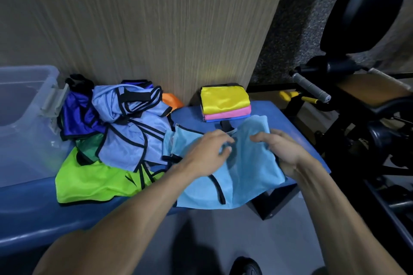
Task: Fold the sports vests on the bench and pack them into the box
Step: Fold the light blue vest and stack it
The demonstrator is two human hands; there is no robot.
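Blue padded surface (pixel 288 123) against a wood-grain wall panel (pixel 156 18), gym equipment (pixel 357 96) off its right end. At the near right edge, a light blue vest (pixel 245 172), partly overhanging. Left hand (pixel 207 152) resting on its middle, fingers curled into the cloth; right hand (pixel 281 149) gripping its right side. At the far edge, a folded stack (pixel 224 101): yellow over pink over blue. Left of centre, a heap of unfolded vests (pixel 116 131). At the left end, a clear plastic box (pixel 24 105).
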